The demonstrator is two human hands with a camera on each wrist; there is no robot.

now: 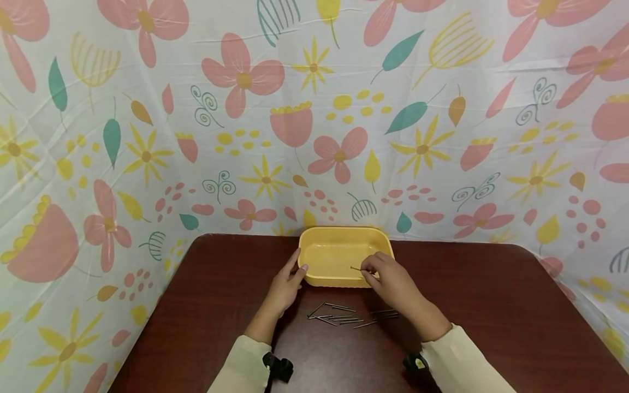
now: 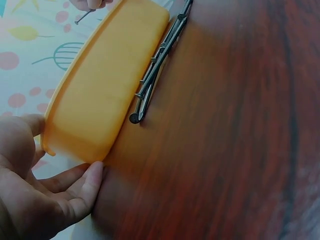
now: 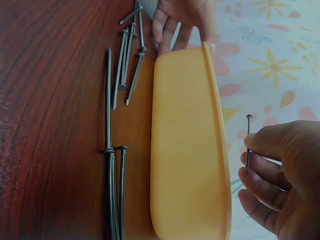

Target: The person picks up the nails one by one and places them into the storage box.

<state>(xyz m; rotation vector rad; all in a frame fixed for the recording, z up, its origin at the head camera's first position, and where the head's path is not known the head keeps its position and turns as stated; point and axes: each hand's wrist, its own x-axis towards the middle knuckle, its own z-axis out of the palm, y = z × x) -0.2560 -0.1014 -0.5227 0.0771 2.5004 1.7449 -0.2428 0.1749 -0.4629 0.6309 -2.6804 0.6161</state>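
A yellow plastic tray (image 1: 339, 282) stands near the table's back edge. My left hand (image 1: 286, 288) grips its left end; in the left wrist view the thumb and fingers reach from the rim to the base. Above the tray's front right part, my right hand (image 1: 390, 278) pinches a single nail (image 3: 248, 132) between thumb and fingers, its head sticking out toward the left. Several loose steel nails (image 1: 346, 320) lie on the table in front of the tray, some crossing one another. Part of the right-hand group (image 1: 385, 314) is close to my right forearm.
The dark reddish-brown wooden table (image 1: 221, 284) has rounded back corners. Right behind it hangs a white cloth (image 1: 314, 207) with flower prints, also covering the sides. Dark straps with small devices (image 1: 279, 367) sit at both wrists.
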